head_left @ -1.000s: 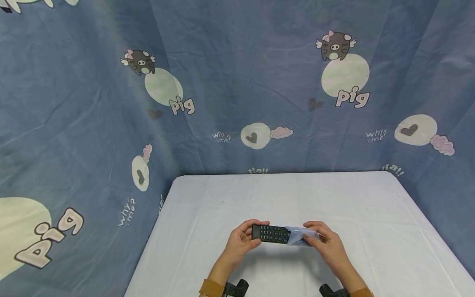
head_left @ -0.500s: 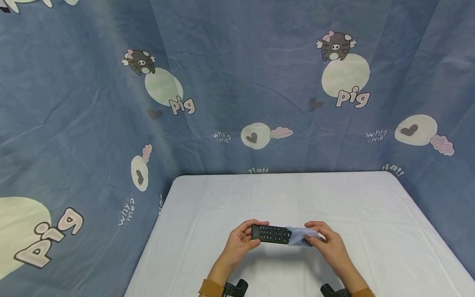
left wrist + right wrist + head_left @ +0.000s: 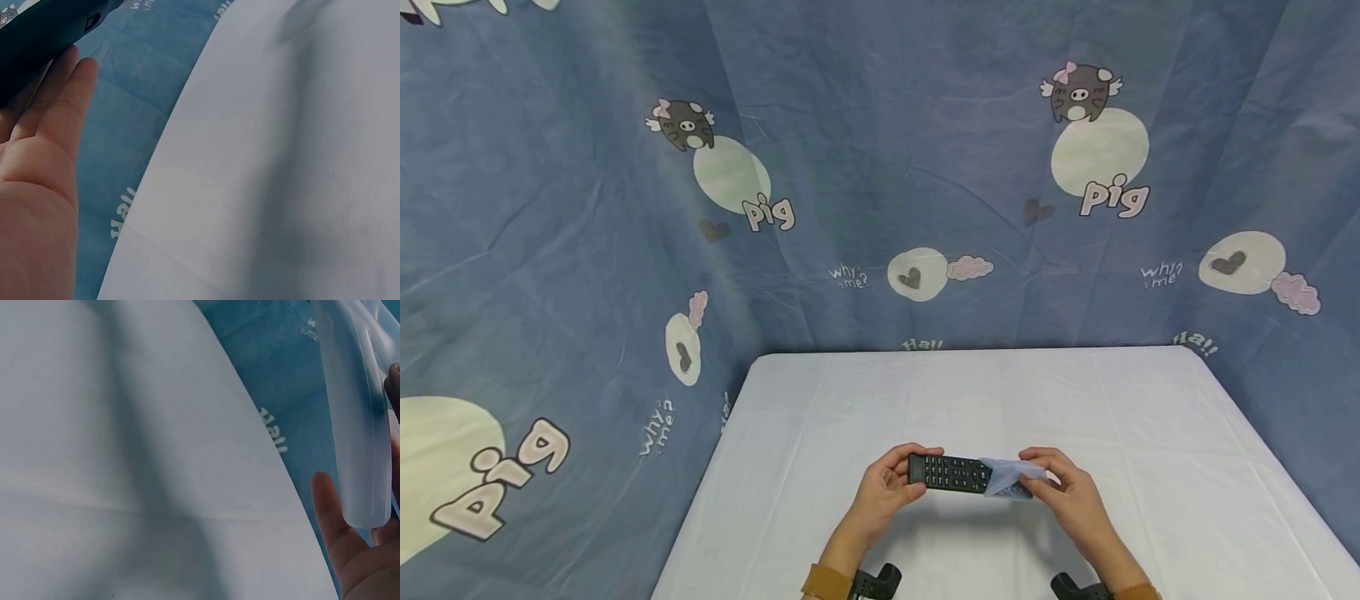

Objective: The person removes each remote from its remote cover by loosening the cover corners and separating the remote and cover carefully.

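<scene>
A black remote control is held level above the table in the head view, its buttons facing up. My left hand grips its left end between thumb and fingers. Over the right end sits a translucent, pale bluish plastic sleeve, which my right hand pinches at its far end. The remote's dark underside shows at the top left of the left wrist view, against the fingers. In the right wrist view the sleeve hangs past the fingers, its rounded end near the palm.
A white-covered table lies below both hands, which cast a soft shadow on it. Behind and to the sides hangs a blue curtain printed with pigs and hearts. Dark wrist-worn devices sit on both wrists.
My right hand has shifted slightly to the right, and the sleeve with it, so a little more of the remote control shows. My left hand stays almost still.
</scene>
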`<state>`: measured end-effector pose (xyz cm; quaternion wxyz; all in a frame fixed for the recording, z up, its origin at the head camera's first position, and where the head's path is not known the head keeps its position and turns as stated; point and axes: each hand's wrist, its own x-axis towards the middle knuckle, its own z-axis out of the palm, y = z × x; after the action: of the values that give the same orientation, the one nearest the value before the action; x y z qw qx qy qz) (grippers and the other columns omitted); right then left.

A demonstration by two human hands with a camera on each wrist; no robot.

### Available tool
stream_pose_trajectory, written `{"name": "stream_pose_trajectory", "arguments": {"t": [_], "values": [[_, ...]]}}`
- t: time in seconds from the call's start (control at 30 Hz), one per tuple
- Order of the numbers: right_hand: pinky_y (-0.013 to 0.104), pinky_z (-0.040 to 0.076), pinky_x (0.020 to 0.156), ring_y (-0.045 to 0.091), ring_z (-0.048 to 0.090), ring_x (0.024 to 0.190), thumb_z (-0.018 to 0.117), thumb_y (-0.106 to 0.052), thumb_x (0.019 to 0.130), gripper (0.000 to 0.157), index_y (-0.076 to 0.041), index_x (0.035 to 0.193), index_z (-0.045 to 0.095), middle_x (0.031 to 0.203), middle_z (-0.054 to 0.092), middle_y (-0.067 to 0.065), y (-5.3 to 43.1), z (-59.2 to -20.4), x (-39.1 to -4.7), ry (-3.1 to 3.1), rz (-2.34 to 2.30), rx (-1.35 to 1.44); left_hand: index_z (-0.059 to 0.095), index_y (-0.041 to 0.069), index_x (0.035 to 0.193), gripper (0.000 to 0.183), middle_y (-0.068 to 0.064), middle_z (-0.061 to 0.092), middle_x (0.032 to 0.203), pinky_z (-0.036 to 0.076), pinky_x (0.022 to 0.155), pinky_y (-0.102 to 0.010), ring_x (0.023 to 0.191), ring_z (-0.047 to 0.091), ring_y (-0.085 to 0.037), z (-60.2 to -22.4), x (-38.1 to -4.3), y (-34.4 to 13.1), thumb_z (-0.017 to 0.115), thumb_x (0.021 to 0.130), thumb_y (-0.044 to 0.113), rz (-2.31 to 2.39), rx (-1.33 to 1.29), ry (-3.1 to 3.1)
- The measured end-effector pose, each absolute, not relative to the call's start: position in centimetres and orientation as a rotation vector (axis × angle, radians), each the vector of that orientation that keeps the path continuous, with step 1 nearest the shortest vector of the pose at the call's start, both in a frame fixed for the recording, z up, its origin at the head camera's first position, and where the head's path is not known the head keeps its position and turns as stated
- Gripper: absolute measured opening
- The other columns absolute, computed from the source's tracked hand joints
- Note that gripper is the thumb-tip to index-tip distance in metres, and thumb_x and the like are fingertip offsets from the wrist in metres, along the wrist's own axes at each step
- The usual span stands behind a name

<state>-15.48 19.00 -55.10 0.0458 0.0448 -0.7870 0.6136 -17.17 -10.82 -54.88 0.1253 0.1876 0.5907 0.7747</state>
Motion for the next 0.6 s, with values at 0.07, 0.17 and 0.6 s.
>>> {"name": "stream_pose_trajectory", "arguments": {"t": [0.07,0.17,0.6], "values": [[0.016,0.049,0.090,-0.005,0.055,0.113,0.074,-0.010,0.088,0.011,-0.005,0.097,0.072,0.123,0.065,0.009,19.05,-55.08,-15.50,-2.410,1.871,0.117,0.047,-0.006,0.137,0.052,-0.026,0.053,0.145,0.055,0.097,-0.025,0.122,0.065,-0.016,-54.85,-17.18,-10.81,0.069,0.090,-0.001,2.256,0.540,1.719],[0.015,0.048,0.091,-0.006,0.055,0.112,0.075,-0.011,0.088,0.012,-0.006,0.098,0.072,0.124,0.064,0.008,19.11,-55.05,-15.48,-2.434,1.858,0.084,0.048,-0.006,0.137,0.053,-0.026,0.053,0.145,0.055,0.097,-0.026,0.122,0.065,-0.016,-54.85,-17.16,-10.86,0.070,0.089,-0.001,2.252,0.530,1.719],[0.013,0.047,0.091,-0.008,0.054,0.111,0.074,-0.012,0.089,0.008,-0.006,0.094,0.074,0.122,0.066,0.006,19.47,-54.74,-15.32,-2.452,1.829,0.063,0.048,-0.006,0.136,0.051,-0.023,0.056,0.143,0.055,0.097,-0.026,0.121,0.065,-0.016,-54.79,-17.11,-10.95,0.069,0.090,-0.001,2.260,0.544,1.713]]}}
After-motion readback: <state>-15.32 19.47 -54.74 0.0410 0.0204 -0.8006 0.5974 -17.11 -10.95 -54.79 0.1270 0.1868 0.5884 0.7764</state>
